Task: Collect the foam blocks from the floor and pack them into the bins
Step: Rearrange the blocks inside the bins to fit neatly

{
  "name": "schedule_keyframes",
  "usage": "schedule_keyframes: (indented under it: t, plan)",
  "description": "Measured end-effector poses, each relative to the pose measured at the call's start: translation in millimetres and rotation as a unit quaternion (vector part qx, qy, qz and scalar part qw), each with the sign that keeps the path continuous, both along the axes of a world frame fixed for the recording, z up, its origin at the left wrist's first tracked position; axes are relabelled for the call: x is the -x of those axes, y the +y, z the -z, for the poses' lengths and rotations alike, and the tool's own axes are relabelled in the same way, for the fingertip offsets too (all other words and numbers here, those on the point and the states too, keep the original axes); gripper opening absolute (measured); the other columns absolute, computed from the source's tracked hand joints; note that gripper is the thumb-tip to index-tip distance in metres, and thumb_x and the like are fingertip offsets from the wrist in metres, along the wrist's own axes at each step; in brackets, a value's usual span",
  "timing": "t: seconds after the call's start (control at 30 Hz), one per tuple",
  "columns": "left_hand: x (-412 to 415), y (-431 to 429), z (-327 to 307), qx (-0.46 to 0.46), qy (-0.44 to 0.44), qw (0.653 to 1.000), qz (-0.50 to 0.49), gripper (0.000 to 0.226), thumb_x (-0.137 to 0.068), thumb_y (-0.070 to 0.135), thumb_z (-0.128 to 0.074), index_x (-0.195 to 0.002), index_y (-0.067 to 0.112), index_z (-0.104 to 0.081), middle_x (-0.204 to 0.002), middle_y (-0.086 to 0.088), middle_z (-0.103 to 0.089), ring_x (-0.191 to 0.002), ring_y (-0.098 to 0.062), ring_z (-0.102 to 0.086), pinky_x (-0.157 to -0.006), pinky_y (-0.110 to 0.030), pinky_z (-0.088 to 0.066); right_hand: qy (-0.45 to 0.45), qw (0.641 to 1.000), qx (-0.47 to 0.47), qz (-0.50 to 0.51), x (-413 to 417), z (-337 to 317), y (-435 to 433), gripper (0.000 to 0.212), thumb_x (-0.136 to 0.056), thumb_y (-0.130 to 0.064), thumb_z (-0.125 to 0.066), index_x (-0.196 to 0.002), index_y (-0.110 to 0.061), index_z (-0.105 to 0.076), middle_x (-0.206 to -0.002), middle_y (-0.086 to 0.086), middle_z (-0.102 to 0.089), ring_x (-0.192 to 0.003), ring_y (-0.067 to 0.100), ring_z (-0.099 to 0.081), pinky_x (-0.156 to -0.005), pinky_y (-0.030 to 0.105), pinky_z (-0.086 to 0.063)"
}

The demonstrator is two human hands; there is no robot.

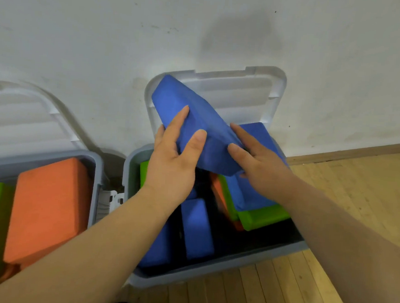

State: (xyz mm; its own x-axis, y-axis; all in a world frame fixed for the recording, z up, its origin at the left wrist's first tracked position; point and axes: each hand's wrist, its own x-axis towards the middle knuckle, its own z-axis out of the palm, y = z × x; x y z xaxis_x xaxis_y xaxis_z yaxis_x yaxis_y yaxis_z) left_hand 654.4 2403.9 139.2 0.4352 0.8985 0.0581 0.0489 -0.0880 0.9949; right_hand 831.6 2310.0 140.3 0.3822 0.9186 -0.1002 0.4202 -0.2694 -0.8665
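Both hands on one blue block [197, 113]: left hand [172, 166] wraps its lower left edge, thumb on top; right hand [262, 162] pinches the right side. Block tilted, mid-frame, over the part-filled right bin [209, 274]. Left bin [96, 167] lower left. Wood plank floor [332, 208] lower right, scuffed white wall [84, 36] across the top.

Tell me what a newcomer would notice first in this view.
A large blue foam block, tilted, is gripped by the left hand and right hand above the right bin at centre. Beneath it lie more blocks, among them a green foam block. At left, an orange foam block fills much of the left bin.
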Motion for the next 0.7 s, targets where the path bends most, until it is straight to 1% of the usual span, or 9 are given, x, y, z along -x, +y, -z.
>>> schedule_keyframes:
  t: [0.07,0.13,0.2,0.27,0.37,0.47,0.53,0.63,0.7]
  plan:
    - [5.7,2.6,-1.5,0.009,0.003,1.000,-0.027,0.075,-0.064,0.087,-0.069,-0.134,0.069,-0.046,-0.152,0.014,-0.047,-0.134,-0.017,-0.055,-0.104,-0.053,-0.051,-0.036,0.999,0.011,-0.016,4.4,2.2,-3.7,0.066,-0.086,-0.059,-0.064,-0.145,-0.065,-0.035,-0.125,-0.014,-0.068,-0.108,0.007,-0.066,-0.101,0.040,-0.052]
    - [12.3,1.5,-3.5,0.001,0.015,0.998,-0.059,0.083,-0.059,0.080,-0.080,-0.134,0.063,-0.049,-0.145,0.016,-0.052,-0.130,-0.015,-0.058,-0.102,-0.050,-0.053,-0.054,0.998,0.023,-0.034,8.2,4.9,-8.5,0.073,-0.076,-0.061,-0.064,-0.142,-0.069,-0.034,-0.109,-0.007,-0.073,-0.094,0.010,-0.070,-0.097,0.041,-0.054]
    - [19.3,-0.5,-3.3,-0.012,0.038,0.995,-0.090,0.083,-0.061,0.063,-0.088,-0.135,0.052,-0.052,-0.139,0.017,-0.056,-0.127,-0.011,-0.058,-0.103,-0.044,-0.053,-0.065,0.996,0.035,-0.055,12.7,8.2,-14.4,0.077,-0.078,-0.053,-0.069,-0.143,-0.068,-0.031,-0.112,-0.012,-0.071,-0.095,0.006,-0.069,-0.098,0.040,-0.053]
    - [26.1,-2.3,-1.7,-0.002,0.045,0.994,-0.104,0.078,-0.066,0.051,-0.090,-0.135,0.044,-0.056,-0.135,0.018,-0.059,-0.124,-0.009,-0.059,-0.102,-0.041,-0.054,-0.077,0.993,0.054,-0.072,16.1,8.7,-20.4,0.078,-0.084,-0.044,-0.075,-0.146,-0.063,-0.032,-0.115,-0.018,-0.069,-0.101,0.002,-0.067,-0.101,0.036,-0.052]
    - [35.2,-5.7,2.6,0.038,0.048,0.994,-0.090,0.076,-0.062,0.052,-0.090,-0.131,0.046,-0.059,-0.130,0.019,-0.064,-0.121,-0.011,-0.063,-0.098,-0.042,-0.056,-0.108,0.986,0.085,-0.090,18.2,6.5,-28.9,0.083,-0.082,-0.048,-0.080,-0.150,-0.055,-0.034,-0.125,-0.025,-0.059,-0.111,0.003,-0.061,-0.099,0.032,-0.051]
    - [41.6,-11.3,4.4,0.075,0.048,0.994,-0.061,0.073,-0.054,0.058,-0.090,-0.120,0.054,-0.061,-0.125,0.018,-0.067,-0.116,-0.016,-0.067,-0.092,-0.047,-0.059,-0.132,0.982,0.080,-0.107,24.2,1.7,-36.4,0.103,-0.078,-0.048,-0.083,-0.157,-0.053,-0.016,-0.147,-0.027,-0.036,-0.126,0.004,-0.048,-0.097,0.024,-0.043]
    - [43.4,-15.4,4.8,0.108,0.039,0.992,-0.043,0.073,-0.055,0.055,-0.091,-0.121,0.051,-0.062,-0.124,0.016,-0.068,-0.111,-0.020,-0.070,-0.086,-0.049,-0.061,-0.132,0.983,0.058,-0.117,33.6,-0.3,-38.3,0.116,-0.076,-0.045,-0.086,-0.157,-0.054,-0.003,-0.154,-0.027,-0.027,-0.133,0.003,-0.042,-0.100,0.023,-0.040]
    - [40.3,-23.7,4.8,0.151,0.025,0.988,-0.025,0.068,-0.068,0.044,-0.086,-0.132,0.038,-0.062,-0.124,0.006,-0.069,-0.103,-0.022,-0.074,-0.078,-0.047,-0.064,-0.171,0.975,0.052,-0.134,50.2,0.3,-40.7,0.135,-0.072,-0.044,-0.089,-0.152,-0.057,0.020,-0.156,-0.022,-0.023,-0.127,-0.001,-0.039,-0.096,0.022,-0.039]
    - [37.9,-28.1,4.8,0.159,0.027,0.987,-0.005,0.056,-0.085,0.037,-0.080,-0.137,0.035,-0.060,-0.123,0.003,-0.071,-0.101,-0.023,-0.074,-0.079,-0.044,-0.064,-0.224,0.964,0.050,-0.136,58.0,3.4,-44.2,0.139,-0.073,-0.046,-0.088,-0.144,-0.062,0.031,-0.155,-0.018,-0.025,-0.124,0.006,-0.043,-0.094,0.025,-0.042]
